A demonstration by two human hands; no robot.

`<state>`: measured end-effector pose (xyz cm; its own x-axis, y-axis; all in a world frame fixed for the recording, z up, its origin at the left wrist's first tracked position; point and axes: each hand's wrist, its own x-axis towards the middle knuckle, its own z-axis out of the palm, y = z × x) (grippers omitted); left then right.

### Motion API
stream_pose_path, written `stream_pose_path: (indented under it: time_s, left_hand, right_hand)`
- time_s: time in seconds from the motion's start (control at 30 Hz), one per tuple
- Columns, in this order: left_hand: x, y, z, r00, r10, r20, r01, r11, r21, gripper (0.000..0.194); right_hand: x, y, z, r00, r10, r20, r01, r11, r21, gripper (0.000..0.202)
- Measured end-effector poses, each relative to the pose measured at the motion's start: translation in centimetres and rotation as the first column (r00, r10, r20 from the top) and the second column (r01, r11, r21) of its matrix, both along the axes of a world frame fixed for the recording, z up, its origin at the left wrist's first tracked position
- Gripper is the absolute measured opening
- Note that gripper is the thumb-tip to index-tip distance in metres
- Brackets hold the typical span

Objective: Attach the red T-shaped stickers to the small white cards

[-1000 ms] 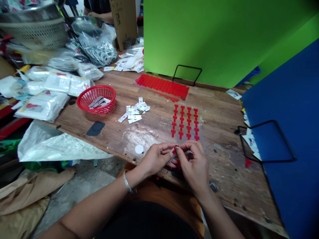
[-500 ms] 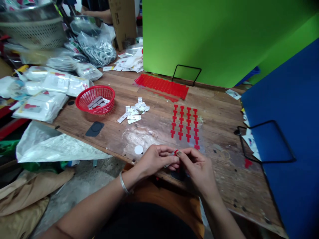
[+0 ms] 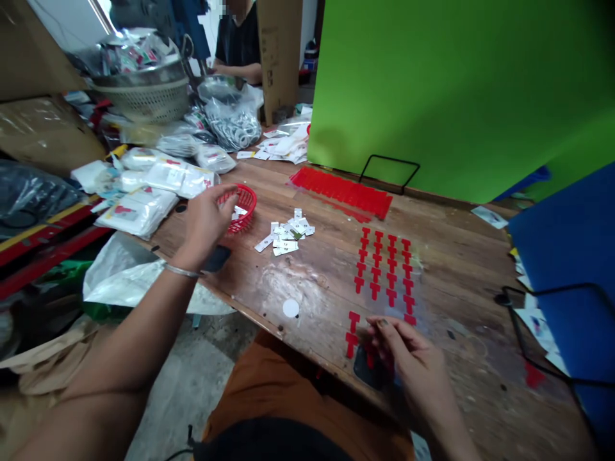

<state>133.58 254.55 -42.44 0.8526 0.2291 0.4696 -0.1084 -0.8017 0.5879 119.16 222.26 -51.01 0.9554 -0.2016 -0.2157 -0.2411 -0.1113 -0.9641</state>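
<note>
My left hand (image 3: 206,221) is over the near side of the red plastic basket (image 3: 247,218). Its thumb and fingers are a little apart, and I see nothing between them. Small white printed tags lie inside the basket. My right hand (image 3: 408,355) is low over the front of the table, thumb and forefinger pinched; whatever is between them is too small to make out. Close to its fingertips are red T-shaped stickers (image 3: 352,346), beside a dark pad (image 3: 365,371) partly covered by the hand. Rows of similar red T-shaped stickers (image 3: 391,266) lie beyond.
A loose pile of white tags (image 3: 291,232) lies mid-table, with a white disc (image 3: 290,308) nearer me. Red strips (image 3: 343,192) lie before the green panel (image 3: 432,96). Black wire frames stand by both panels. Plastic-wrapped packs (image 3: 139,211) crowd the left. A person (image 3: 240,45) sits behind.
My left hand has left my right hand and moved left to the red basket. My right hand stays near the front edge, uncovering red stickers there. The view has shifted left and up.
</note>
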Motion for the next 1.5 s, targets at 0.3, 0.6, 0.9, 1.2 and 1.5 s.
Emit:
stream_pose_path:
  time_s: [0.3,0.6,0.9,1.2,1.5]
  left_hand:
    - [1.3,-5.4,-4.5,0.868,-0.306,-0.391,0.425,0.866,0.265,0.020]
    - [7.0,-6.5,-7.3,0.816,-0.236,-0.527,0.449,0.833,0.322,0.035]
    - [9.4,-5.8,-7.8,0.728,-0.311,-0.611,0.549,0.799,0.247,0.040]
    - [9.9,-5.7,-6.7,0.680,-0.418,-0.603,0.659,0.709,0.251,0.025]
    - [7.5,-7.0,-4.7,0.723,-0.453,-0.521,0.603,0.782,0.157,0.019]
  right_hand:
    - [0.1,1.1,-0.7,0.991,0.129,0.018,-0.126,0.985,-0.117,0.040]
    - [-0.4,-0.2,-1.0,0.992,0.124,0.026,-0.119,0.981,-0.150,0.037]
    - [-0.2,-0.6,-0.8,0.996,0.088,0.012,-0.086,0.989,-0.118,0.035]
    - [0.1,-1.7,-0.5,0.997,0.059,0.044,-0.053,0.989,-0.140,0.036]
    - [0.2,-1.9,-0.9,0.974,0.165,0.156,-0.092,0.914,-0.396,0.022]
